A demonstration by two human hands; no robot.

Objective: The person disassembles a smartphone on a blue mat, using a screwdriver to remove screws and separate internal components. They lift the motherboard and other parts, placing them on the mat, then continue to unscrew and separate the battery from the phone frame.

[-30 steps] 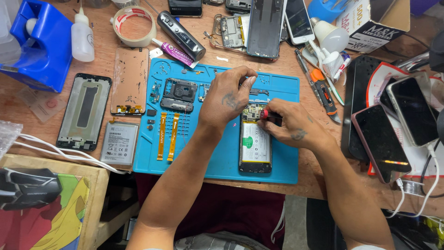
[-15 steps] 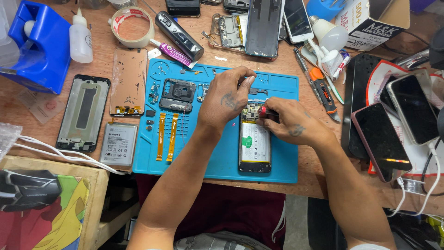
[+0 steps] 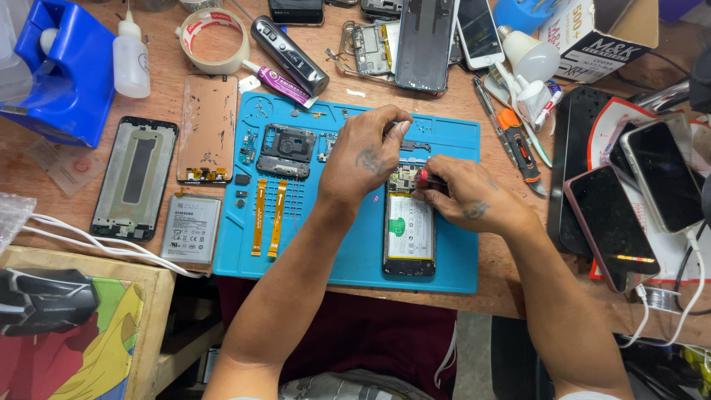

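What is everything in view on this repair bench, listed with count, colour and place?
work mat: 1, blue, centre of the wooden table
opened phone: 1, back off, green-and-white battery showing, on the mat's right half
screwdriver: 1, red tip of handle showing, at the opened phone's top
ribbon cables: 2, orange, mat's left side
camera frame part: 1, black, upper left of the mat
loose battery: 1, grey, left of the mat
phone frame: 1, black, far left
copper panel: 1, beside the phone frame
tape roll: 1, cream, top left
squeeze bottle: 1, white, top left
whole phones: several, dark, right edge
left hand: above the opened phone's top
right hand: holds the screwdriver
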